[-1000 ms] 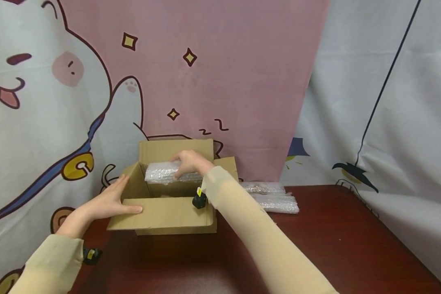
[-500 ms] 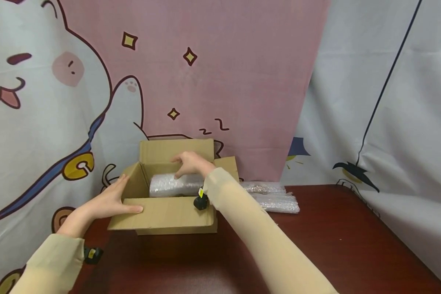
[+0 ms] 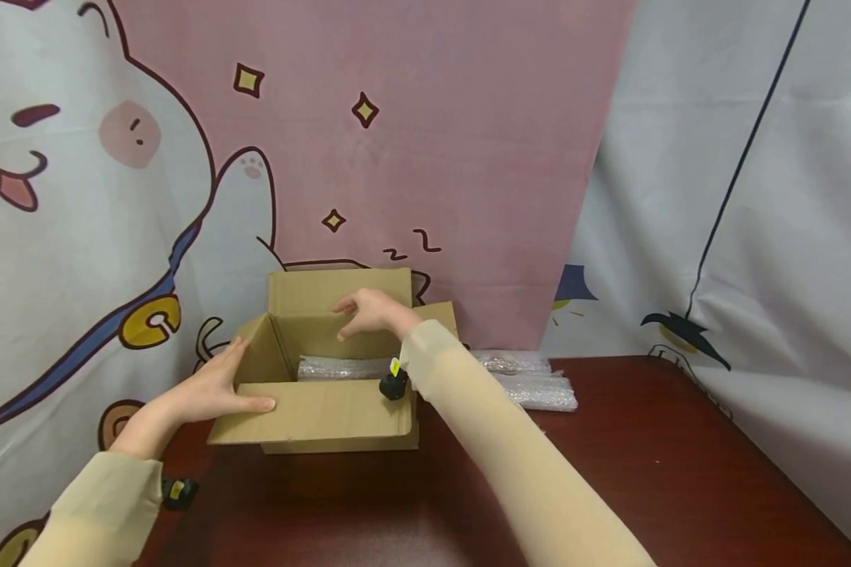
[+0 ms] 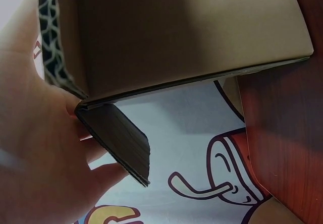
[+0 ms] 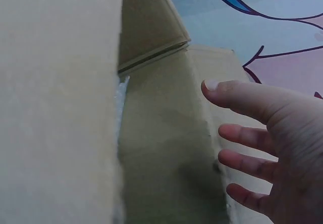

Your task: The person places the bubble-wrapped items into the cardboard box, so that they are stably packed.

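Observation:
An open cardboard box (image 3: 326, 413) stands on the table with its flaps spread. My left hand (image 3: 205, 391) holds its front left corner, the thumb lying on the front flap and the fingers along the left flap. In the left wrist view, those fingers pass behind a flap (image 4: 118, 138). A bubble-wrapped bundle (image 3: 340, 368) lies low inside the box, partly hidden by the front flap. Over the box's opening, my right hand (image 3: 374, 313) holds nothing; its fingers are spread and loosely bent. The right wrist view shows only a sliver of bubble wrap (image 5: 121, 103) below it.
To the right of the box, more bubble-wrapped bundles (image 3: 538, 391) lie on the dark red table (image 3: 652, 465). A printed cloth backdrop (image 3: 468, 157) hangs close behind the box and along the left.
The bubble-wrapped bundle has gone down into the box, out of my right hand's hold. That hand stays above the opening, fingers now apart. My left hand has kept its place.

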`<state>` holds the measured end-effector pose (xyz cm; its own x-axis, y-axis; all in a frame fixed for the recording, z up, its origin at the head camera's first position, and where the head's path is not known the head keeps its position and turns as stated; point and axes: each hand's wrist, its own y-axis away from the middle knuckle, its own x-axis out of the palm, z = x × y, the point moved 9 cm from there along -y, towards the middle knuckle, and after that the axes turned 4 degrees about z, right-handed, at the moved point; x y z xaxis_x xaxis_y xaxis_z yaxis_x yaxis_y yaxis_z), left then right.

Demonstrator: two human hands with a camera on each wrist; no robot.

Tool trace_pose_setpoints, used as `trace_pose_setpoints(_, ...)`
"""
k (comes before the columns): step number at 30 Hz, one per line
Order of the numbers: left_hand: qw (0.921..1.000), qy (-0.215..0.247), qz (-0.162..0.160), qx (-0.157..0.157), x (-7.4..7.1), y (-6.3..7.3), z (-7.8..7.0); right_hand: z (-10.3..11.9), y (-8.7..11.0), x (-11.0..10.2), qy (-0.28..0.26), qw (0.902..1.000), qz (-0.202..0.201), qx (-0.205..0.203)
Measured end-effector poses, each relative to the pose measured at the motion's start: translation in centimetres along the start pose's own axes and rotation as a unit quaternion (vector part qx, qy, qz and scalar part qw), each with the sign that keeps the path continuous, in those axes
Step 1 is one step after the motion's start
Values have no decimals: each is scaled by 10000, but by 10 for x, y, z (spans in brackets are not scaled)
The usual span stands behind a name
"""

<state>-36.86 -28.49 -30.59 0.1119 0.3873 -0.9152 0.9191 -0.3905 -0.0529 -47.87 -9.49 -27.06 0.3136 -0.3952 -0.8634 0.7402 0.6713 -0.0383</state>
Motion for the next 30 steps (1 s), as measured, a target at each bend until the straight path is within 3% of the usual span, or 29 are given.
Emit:
trace_pose_setpoints(8, 10000, 25, 17, -67, 1, 1, 0, 7, 17, -15, -194, 9991, 87, -358)
trace_pose_setpoints(14, 10000, 27, 36, -58, 1, 1, 0, 13, 47, -36, -348, 9978, 20, -562)
trace_pose_setpoints(18, 10000, -8, 44, -55, 1, 1, 2, 14, 69, -56, -72, 9974, -178, -697)
trace_pose_setpoints(24, 10000, -2, 50, -66, 0, 1, 3, 5, 101, -79, 305, 9955, -433, -789)
trace_pose_setpoints(30, 9999, 24, 96, -40, 1, -1, 1, -14, 130, -88, 375, 9959, -444, -692)
